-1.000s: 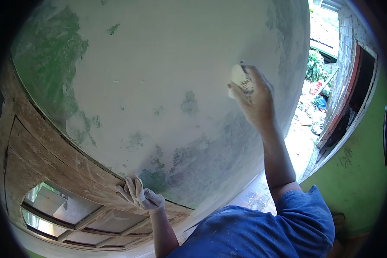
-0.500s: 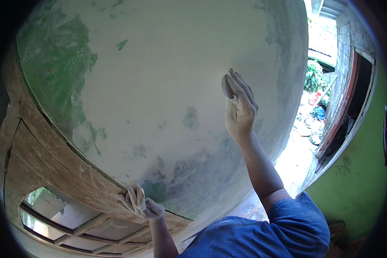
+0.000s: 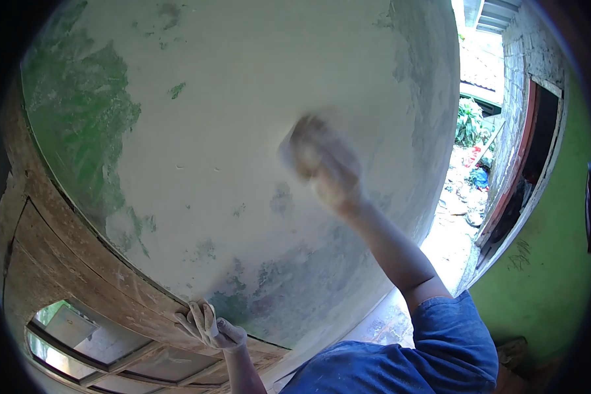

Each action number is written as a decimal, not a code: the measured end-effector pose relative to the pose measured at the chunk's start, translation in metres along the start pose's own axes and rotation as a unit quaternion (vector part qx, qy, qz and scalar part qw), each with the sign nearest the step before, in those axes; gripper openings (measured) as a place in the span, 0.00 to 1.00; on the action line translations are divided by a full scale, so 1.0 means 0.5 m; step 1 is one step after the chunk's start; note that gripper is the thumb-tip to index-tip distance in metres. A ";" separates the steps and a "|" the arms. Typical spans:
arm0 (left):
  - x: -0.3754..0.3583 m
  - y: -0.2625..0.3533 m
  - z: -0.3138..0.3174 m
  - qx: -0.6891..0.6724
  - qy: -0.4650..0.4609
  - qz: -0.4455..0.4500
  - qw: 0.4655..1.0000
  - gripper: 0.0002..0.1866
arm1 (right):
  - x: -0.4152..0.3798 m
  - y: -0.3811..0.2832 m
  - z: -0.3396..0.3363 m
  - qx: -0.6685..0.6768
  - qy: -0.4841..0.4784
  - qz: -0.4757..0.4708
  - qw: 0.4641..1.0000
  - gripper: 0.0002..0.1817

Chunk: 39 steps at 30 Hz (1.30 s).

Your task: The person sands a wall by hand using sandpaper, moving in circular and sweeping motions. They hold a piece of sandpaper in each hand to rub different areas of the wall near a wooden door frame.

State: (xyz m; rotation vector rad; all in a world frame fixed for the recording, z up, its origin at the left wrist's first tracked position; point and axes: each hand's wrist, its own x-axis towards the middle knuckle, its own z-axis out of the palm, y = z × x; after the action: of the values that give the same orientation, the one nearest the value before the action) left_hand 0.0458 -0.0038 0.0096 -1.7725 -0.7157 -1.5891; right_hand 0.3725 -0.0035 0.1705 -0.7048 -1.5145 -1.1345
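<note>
My right hand (image 3: 328,164) is blurred by motion against the patchy white wall (image 3: 243,111). It presses a grey, dusty piece of sandpaper (image 3: 287,150) to the surface, though the smear hides its exact edges. Lower down, my left hand (image 3: 211,327) rests with fingers stretched apart on the edge of the brown wooden frame (image 3: 131,282), where the frame meets the wall. Pale dust coats this hand, and I see nothing held in it. Green paint (image 3: 79,125) shows through the white coat at the wall's left side.
A glazed window (image 3: 105,335) sits in the woodwork at lower left. Bright daylight comes through an opening at the right, with plants (image 3: 469,122) outside. Beyond it are a dark doorway (image 3: 525,174) and a green wall (image 3: 545,282).
My right hand has swept left and slightly down across the wall with the sandpaper. My left hand stays on the frame edge while the whole view shifts slightly.
</note>
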 end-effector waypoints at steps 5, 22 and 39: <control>0.000 0.001 -0.002 -0.006 -0.001 0.005 1.000 0.20 | 0.037 -0.025 0.016 0.002 0.099 0.076 0.992 0.11; -0.002 0.006 -0.004 0.005 -0.007 -0.027 1.000 0.18 | -0.094 -0.048 -0.090 -0.050 -0.132 0.079 0.987 0.11; -0.004 -0.002 -0.005 -0.008 -0.023 -0.012 1.000 0.18 | -0.169 0.037 -0.112 -0.123 -0.022 0.234 0.964 0.21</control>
State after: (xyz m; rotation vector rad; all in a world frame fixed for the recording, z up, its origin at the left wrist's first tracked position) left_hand 0.0434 -0.0050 0.0080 -1.8230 -0.7498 -1.5785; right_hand 0.4326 -0.0368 0.0939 -1.1931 -1.1624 -0.9515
